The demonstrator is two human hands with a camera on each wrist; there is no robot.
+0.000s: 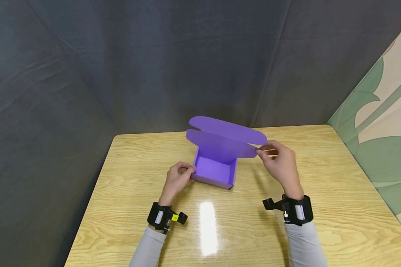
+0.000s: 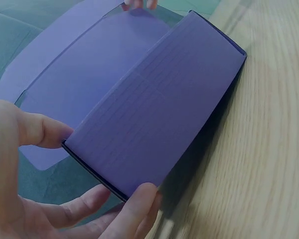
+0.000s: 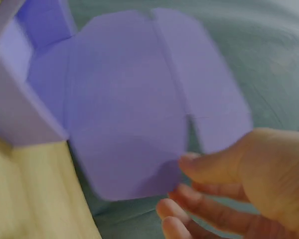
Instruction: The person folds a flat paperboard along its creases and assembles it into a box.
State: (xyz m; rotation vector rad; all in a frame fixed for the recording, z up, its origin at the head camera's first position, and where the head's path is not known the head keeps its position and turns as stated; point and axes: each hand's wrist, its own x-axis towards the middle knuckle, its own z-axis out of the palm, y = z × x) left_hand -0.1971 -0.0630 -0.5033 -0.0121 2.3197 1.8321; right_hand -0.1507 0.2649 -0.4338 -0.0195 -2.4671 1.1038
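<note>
A purple cardboard box (image 1: 214, 170) sits on the wooden table with its lid (image 1: 220, 142) raised and its inside bare. The lid has a long front flap (image 1: 228, 129) and rounded side flaps. My left hand (image 1: 179, 178) grips the box's front left corner; in the left wrist view its thumb lies at the top edge and its fingers reach round the lower corner of the front wall (image 2: 159, 99). With thumb and fingertips, my right hand (image 1: 280, 163) pinches the right side flap (image 3: 159, 177) of the lid, near the slit beside the front flap.
The wooden table (image 1: 120, 222) carries a bright reflection in front of the box. Behind it hangs a dark grey curtain (image 1: 187, 63). A panel with a leaf pattern (image 1: 384, 111) stands along the right side. Each wrist wears a black camera strap (image 1: 297, 210).
</note>
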